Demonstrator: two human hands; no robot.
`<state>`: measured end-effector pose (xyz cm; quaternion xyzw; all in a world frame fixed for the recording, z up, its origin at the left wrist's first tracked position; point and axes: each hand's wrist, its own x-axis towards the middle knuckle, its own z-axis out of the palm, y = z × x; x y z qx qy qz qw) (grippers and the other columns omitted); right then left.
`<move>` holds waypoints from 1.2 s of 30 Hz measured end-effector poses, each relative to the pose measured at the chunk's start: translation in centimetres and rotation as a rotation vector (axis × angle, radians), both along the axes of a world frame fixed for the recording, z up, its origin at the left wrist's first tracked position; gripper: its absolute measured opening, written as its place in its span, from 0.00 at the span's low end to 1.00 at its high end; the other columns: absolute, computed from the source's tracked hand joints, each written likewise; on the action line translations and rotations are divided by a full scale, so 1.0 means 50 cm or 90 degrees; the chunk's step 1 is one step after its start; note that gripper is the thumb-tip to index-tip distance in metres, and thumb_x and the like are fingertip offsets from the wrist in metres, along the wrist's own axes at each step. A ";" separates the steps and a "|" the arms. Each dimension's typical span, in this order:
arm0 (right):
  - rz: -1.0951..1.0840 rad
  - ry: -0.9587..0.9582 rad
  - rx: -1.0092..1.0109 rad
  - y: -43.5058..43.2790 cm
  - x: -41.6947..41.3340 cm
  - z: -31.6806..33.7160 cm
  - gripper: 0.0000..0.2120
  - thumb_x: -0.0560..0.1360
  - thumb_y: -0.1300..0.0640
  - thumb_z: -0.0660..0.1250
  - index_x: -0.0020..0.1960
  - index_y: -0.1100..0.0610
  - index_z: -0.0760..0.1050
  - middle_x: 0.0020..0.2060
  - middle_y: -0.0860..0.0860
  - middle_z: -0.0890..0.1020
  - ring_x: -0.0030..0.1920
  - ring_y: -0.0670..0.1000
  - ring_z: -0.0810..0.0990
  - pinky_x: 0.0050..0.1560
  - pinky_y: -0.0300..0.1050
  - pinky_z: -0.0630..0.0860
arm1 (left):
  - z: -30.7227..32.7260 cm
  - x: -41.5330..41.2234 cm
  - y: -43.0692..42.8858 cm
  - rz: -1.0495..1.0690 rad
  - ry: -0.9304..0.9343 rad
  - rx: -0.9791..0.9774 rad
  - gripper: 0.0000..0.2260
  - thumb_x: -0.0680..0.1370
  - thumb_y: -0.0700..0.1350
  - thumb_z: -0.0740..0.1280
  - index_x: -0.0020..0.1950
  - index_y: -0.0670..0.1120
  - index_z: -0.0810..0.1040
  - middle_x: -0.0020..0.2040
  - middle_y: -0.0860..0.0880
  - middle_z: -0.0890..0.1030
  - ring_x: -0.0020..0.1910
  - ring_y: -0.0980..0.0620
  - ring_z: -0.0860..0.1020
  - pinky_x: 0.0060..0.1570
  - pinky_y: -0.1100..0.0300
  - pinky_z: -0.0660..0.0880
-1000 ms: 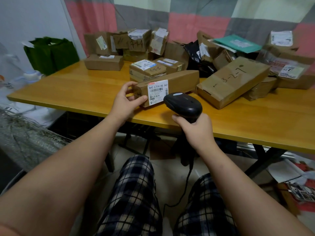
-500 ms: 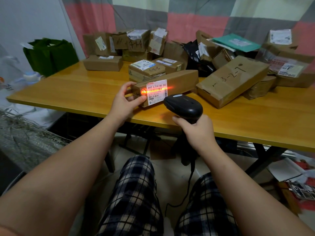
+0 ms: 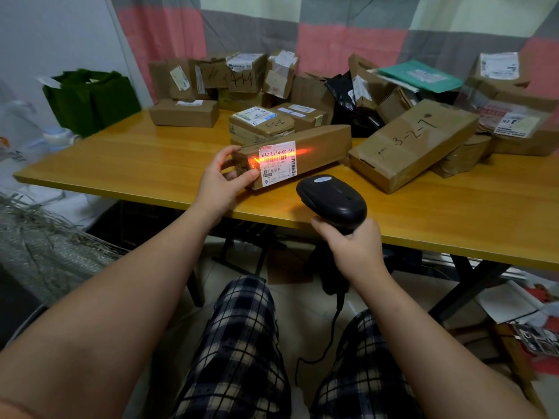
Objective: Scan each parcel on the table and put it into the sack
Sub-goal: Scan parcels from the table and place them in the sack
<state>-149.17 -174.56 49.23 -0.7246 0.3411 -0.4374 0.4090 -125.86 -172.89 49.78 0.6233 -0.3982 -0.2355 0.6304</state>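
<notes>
Both hands are busy and stay apart from each other. The left hand [image 3: 225, 176] grips the near end of a long brown parcel [image 3: 302, 152], with the thumb on the front face and the fingers curled over the top edge. This parcel lies on the wooden table [image 3: 121, 158], near its front edge, and its white label [image 3: 277, 163] faces the person. A red-orange line of light crosses the barcode on the label and runs along the cardboard. The right hand [image 3: 354, 249] is closed around the handle of a black scanner [image 3: 332, 198], whose head points at the label from just beside the parcel. A black cable [image 3: 325, 343] hangs down from the handle between the knees.

Behind the parcel many other boxes [image 3: 242, 77] are piled at the back of the table. A bigger box [image 3: 414, 140] with "3-2-7" written on it lies to the right. A grey woven sack [image 3: 45, 252] is on the floor at the left, and a green bag [image 3: 90, 98] stands beyond the table's left end.
</notes>
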 end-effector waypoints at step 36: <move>0.221 0.065 -0.001 0.022 0.156 0.203 0.07 0.71 0.57 0.74 0.40 0.45 0.78 0.30 0.44 0.79 0.38 0.50 0.78 0.44 0.47 0.73 | 0.083 0.091 0.200 0.172 -0.085 -0.167 0.22 0.72 0.38 0.74 0.60 0.56 0.71 0.62 0.50 0.73 0.58 0.56 0.77 0.60 0.63 0.74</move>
